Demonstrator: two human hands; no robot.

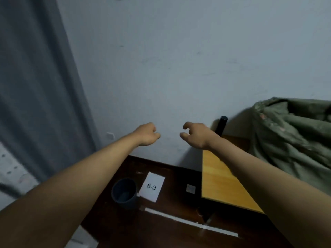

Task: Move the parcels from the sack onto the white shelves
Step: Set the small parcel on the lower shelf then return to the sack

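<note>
1. The left hand [147, 134] is stretched out in front of the wall [179, 59], its grip curled together into a loose fist with nothing in it.
2. The right hand [194, 134] is held out beside it, the two near each other but apart. Its fingers [187, 125] are bent like a claw, the thumb set away from them, and this grip holds nothing either.
3. Both bare forearms reach forward from the lower corners of the view; the right one passes over the bench [220, 179], a yellow wooden top standing to the right.
4. The sack [293, 135], of crumpled olive-green cloth, sits on the far right end of the bench, well to the right of the right hand. Its mouth faces up; I cannot tell what lies inside.
5. A dark tube [221, 126] leans against the wall just behind the right wrist, between the hand and the sack.
6. Below the hands, on the dark brown floor [166, 230], stand a grey bucket [124, 193] and, just beside it, a white sheet [152, 186] marked "6-3".
7. A white strip [189, 221] runs across the floor nearer to me.
8. A grey curtain [35, 86] hangs on the left.
</note>
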